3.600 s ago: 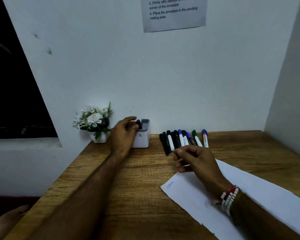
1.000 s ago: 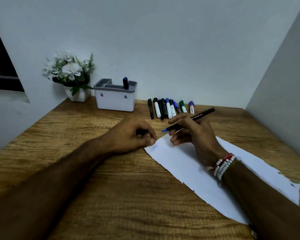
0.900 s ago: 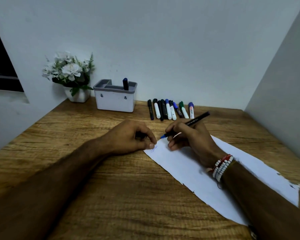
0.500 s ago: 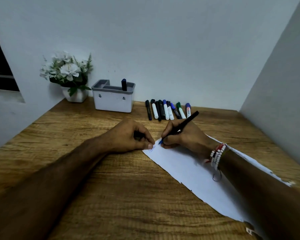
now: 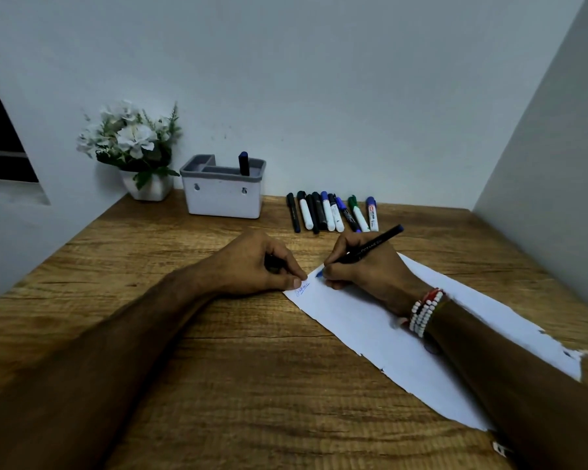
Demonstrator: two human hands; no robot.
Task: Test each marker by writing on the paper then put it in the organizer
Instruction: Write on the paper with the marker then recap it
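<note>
My right hand [image 5: 370,276] grips a black marker [image 5: 370,247] like a pen, its blue tip touching the near-left corner of the white paper [image 5: 364,330], beside a small blue scribble [image 5: 302,288]. My left hand [image 5: 248,266] rests on the table with fingers curled round a small dark cap [image 5: 273,262]; its thumb presses the paper's corner. Several markers [image 5: 330,213] lie in a row by the back wall. The white organizer [image 5: 223,198] stands left of them, with one blue-capped marker [image 5: 243,163] upright in it.
A white pot of white flowers [image 5: 136,147] stands at the back left, next to the organizer. The wooden table [image 5: 252,385] ends at a wall behind and a side wall [image 5: 557,164] on the right. The paper's far right edge is torn.
My left hand left the organizer, where a marker now stands, and came to the paper's corner. My right hand picked up a marker and lowered its tip onto the paper.
</note>
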